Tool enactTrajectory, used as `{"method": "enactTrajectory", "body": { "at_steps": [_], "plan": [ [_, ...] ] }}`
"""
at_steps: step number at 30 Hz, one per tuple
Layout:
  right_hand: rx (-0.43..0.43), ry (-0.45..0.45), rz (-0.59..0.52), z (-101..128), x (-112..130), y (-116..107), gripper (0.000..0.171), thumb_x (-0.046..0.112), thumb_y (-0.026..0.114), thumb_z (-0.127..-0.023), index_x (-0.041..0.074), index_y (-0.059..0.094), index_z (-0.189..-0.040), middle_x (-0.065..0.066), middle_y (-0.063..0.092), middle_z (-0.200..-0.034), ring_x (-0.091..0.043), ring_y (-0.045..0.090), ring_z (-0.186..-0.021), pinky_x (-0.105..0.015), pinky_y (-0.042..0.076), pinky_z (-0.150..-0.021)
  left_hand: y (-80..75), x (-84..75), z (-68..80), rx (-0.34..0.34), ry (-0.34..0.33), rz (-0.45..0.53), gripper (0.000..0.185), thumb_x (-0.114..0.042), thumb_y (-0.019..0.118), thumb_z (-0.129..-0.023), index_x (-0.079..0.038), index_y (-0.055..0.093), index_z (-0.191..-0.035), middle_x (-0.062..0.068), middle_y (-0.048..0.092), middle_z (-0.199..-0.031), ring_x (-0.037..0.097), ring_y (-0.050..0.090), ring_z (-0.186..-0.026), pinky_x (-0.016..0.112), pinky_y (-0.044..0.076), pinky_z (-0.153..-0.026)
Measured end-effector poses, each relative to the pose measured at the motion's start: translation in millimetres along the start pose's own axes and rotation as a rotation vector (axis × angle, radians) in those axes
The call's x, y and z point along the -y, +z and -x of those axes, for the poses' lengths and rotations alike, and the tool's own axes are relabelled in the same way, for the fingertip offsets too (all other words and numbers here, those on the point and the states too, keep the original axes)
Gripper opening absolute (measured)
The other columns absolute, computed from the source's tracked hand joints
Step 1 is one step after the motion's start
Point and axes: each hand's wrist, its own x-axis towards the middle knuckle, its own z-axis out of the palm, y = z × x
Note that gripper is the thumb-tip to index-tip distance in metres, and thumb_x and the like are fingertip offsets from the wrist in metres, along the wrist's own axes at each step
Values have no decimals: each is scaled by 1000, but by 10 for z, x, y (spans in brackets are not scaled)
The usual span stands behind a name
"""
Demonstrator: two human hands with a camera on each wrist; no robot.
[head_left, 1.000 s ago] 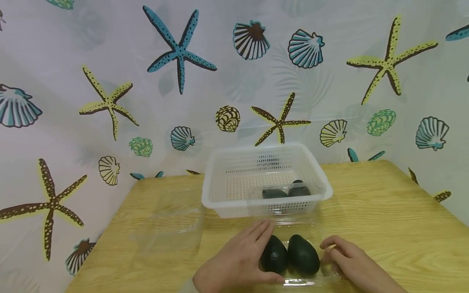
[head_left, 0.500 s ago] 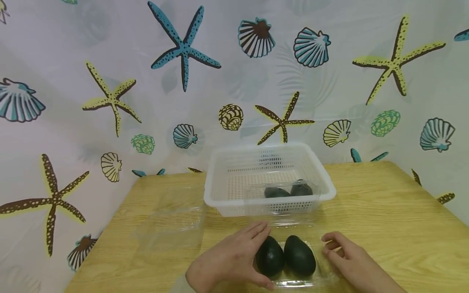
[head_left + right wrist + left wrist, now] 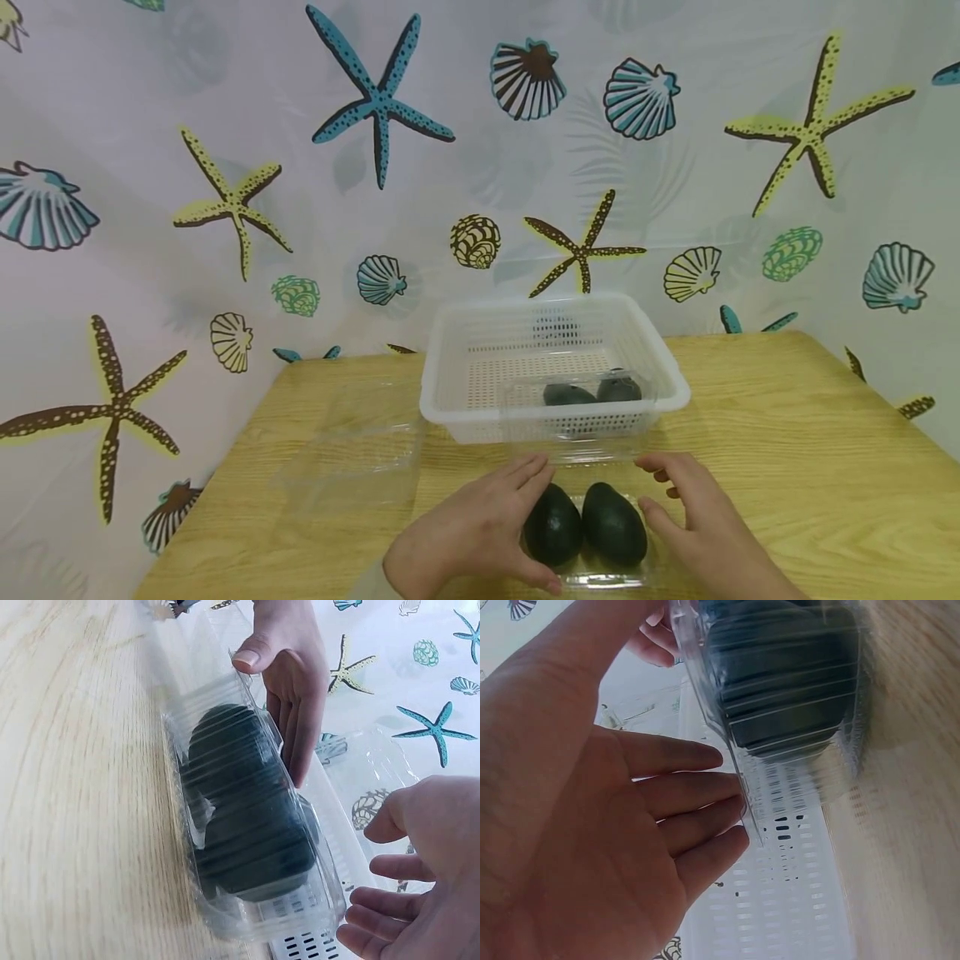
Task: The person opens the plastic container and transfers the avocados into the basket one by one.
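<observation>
Nearest on the wooden tabletop, two dark avocados sit side by side in a clear container, whose walls probably stop them rolling. The left hand spans its left side, fingers straight, thumb at the rim, perhaps for steadying; the right hand, held wide by the opposite end, grips nothing. Behind, the clear lid stands raised, leaving both uncovered. Leftward lies more clear packaging; beyond, a white basket holds two other avocados before a shell-print cloth.

Head camera's looking forward and down over the table; both wrist views, close, tilted, share the clear box!
</observation>
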Motion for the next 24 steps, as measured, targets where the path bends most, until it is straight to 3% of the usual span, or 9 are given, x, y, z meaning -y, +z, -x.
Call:
{"method": "enactTrajectory", "body": {
  "at_steps": [7, 13, 18, 24],
  "plan": [
    [78, -52, -18, -50, 101, 93, 30, 11, 70, -91, 15, 63, -119, 6, 60, -118, -11, 58, -102, -30, 56, -81, -5, 11, 5, 10, -17, 15, 113, -73, 71, -73, -5, 31, -155, 11, 27, -163, 24, 29, -151, 37, 35, -119],
    [205, -202, 54, -73, 129, 188, 22, 21, 71, -92, 19, 66, -114, 7, 58, -120, -11, 59, -104, -32, 56, -86, -18, 22, 18, 25, -35, 40, 114, -71, 73, -73, -5, 30, -155, 12, 27, -163, 23, 29, -151, 38, 36, -118],
    [345, -144, 107, -111, 176, 206, 30, 30, 69, -93, 19, 65, -120, 7, 57, -126, -15, 58, -112, -39, 55, -92, -37, 28, 28, 32, -41, 44, 115, -71, 73, -72, -6, 29, -156, 11, 27, -163, 23, 28, -151, 38, 36, -119],
    [481, -56, 123, -187, 261, 216, 41, 30, 69, -90, 13, 65, -127, -6, 56, -137, -28, 58, -122, -52, 53, -95, -61, 36, 34, 33, -50, 62, 113, -69, 76, -71, -7, 31, -155, 10, 29, -163, 21, 30, -150, 38, 36, -118]
  ]
}}
